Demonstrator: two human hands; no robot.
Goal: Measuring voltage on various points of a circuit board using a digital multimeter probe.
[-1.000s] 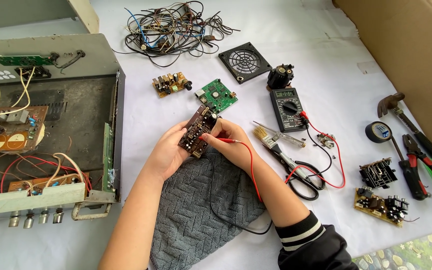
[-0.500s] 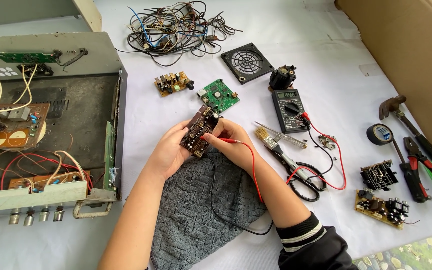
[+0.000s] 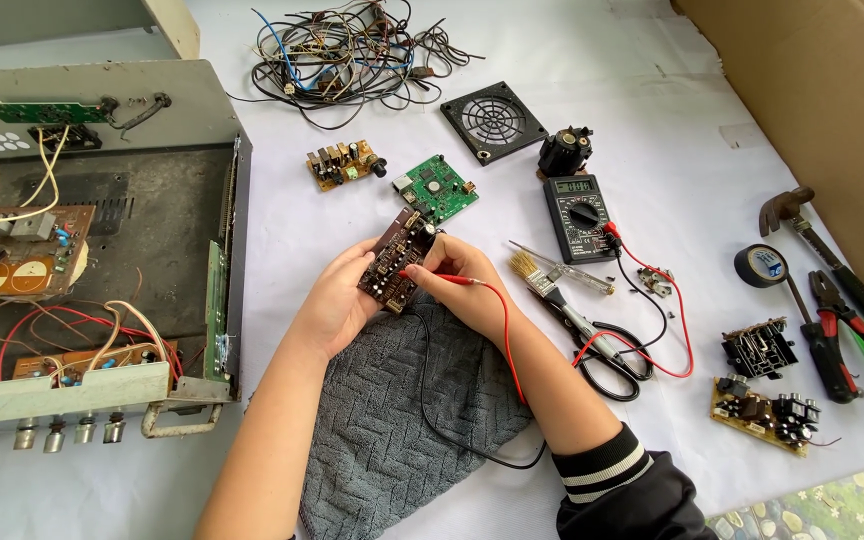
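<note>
Now | left hand (image 3: 337, 300): fingers gripping brown circuit board (image 3: 395, 262) above grey towel (image 3: 402, 420) | right hand (image 3: 462, 280): fingers pinching red probe (image 3: 432, 279) against board | multimeter (image 3: 578, 215) beside on bench (image 3: 652, 130)

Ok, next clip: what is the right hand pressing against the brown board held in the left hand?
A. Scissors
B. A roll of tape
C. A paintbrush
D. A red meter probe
D. The right hand holds a red probe with its tip on the brown board held by the left hand; its red lead runs back to the multimeter. The brush, scissors and tape lie untouched on the table.
</note>
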